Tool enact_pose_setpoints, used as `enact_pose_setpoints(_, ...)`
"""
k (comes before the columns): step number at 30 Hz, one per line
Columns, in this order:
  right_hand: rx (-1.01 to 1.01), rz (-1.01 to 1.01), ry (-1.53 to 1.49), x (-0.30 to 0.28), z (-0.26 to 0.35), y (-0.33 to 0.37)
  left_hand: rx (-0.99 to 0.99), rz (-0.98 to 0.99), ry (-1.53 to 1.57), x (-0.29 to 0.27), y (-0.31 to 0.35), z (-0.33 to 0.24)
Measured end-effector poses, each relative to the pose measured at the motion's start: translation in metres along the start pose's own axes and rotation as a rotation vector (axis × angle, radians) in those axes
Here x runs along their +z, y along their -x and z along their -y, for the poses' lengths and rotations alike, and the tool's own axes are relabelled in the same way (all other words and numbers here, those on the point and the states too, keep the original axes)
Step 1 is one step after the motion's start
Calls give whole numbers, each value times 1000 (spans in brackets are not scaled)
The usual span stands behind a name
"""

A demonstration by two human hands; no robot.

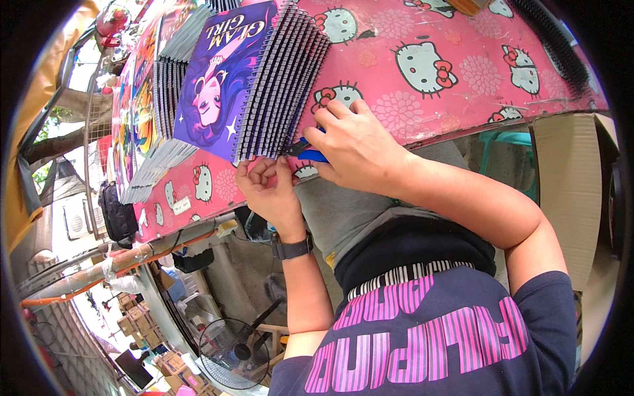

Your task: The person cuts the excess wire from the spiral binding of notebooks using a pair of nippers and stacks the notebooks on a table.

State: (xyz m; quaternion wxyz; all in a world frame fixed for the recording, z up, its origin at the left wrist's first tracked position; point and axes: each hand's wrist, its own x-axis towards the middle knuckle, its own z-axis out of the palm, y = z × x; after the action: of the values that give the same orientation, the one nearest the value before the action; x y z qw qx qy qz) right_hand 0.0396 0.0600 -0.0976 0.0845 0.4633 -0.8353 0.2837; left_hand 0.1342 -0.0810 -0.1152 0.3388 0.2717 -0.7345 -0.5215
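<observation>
A stack of spiral-bound notebooks [228, 86] with purple illustrated covers lies on the pink table, fanned so that its black wire bindings [281, 79] show in rows. At the near end of these bindings, my left hand [267, 188] has its thumb and fingers bent together against the lowest corner; whatever is pinched there is too small to make out. My right hand [363, 142] is closed round blue-handled pliers [312, 156]. Their dark jaws point left to the wire ends, close to my left fingertips. Part of the handles is hidden by my fingers.
The table has a pink patterned cover [462, 86]. More notebook stacks [148, 112] lie at the left, with a black bag [117, 211] by the edge. Black coils [555, 46] lie at the far right. A cardboard box [568, 191] and a fan [234, 353] stand below table height.
</observation>
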Motion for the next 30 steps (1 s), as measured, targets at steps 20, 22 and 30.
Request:
enact_pose_setpoints(20, -26, 105, -34, 1, 2, -7, 5, 9, 101, -1, 1, 4)
enact_pose_setpoints(22, -13, 113, -57, -1, 1, -7, -35, 13, 114, -2, -1, 4)
enact_pose_setpoints(30, -26, -27, 12, -1, 0, 3, -39, -5, 63, -6, -10, 15)
